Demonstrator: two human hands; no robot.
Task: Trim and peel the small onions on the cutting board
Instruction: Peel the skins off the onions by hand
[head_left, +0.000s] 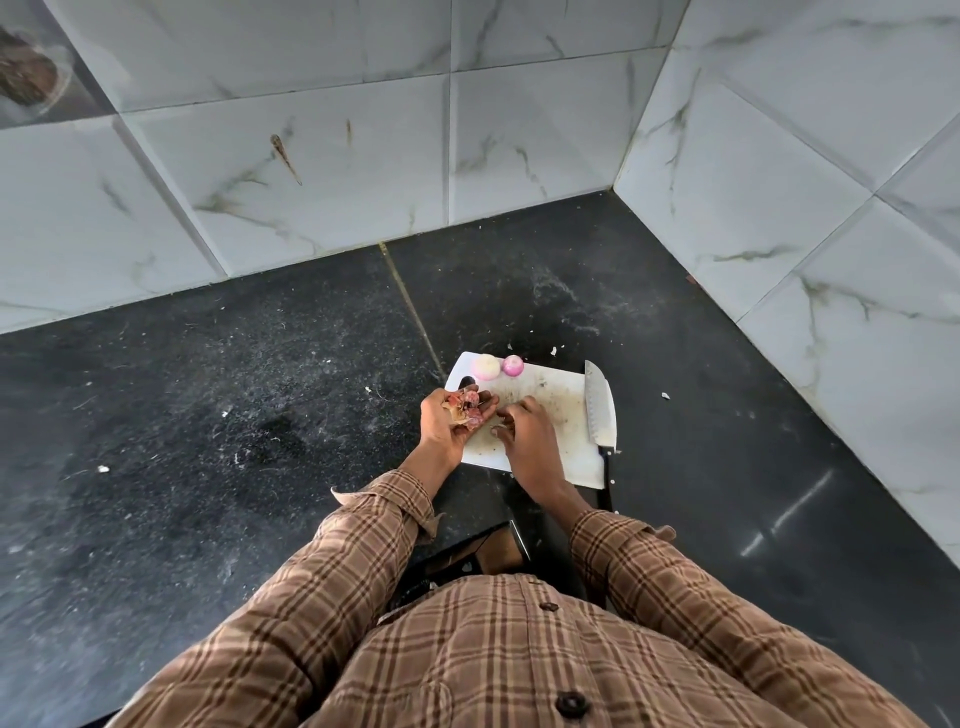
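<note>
While the left hand (451, 415) lies palm up over the near left corner of the white cutting board (550, 415), its fingers are curled loosely around a heap of reddish-brown onion peels (467, 408) that fills the palm. The right hand (522, 423) rests palm down on the board just beside it, fingers bent with the tips against the board's surface close to the peels; whether those fingertips pinch a scrap cannot be told from this view.

Two small peeled onions (498, 366) sit side by side at the far left edge of the board, beyond both hands and apart from them: the left one pale with a pink base, the right one pinker. They are nearer to the left hand's fingertips than to the right hand.

A kitchen knife (597, 405) lies along the right edge of the board, its blade pointing away from the person and its dark handle running off the near edge, well to the right of the right hand and not touched by either hand. The middle of the board is smeared with brownish specks.

The board lies on a black speckled stone desk (208, 415), dusty and strewn with small white bits, set into a corner of white marble-patterned wall tiles (337, 156). Both forearms wear brown plaid sleeves (363, 545) of a buttoned shirt.
</note>
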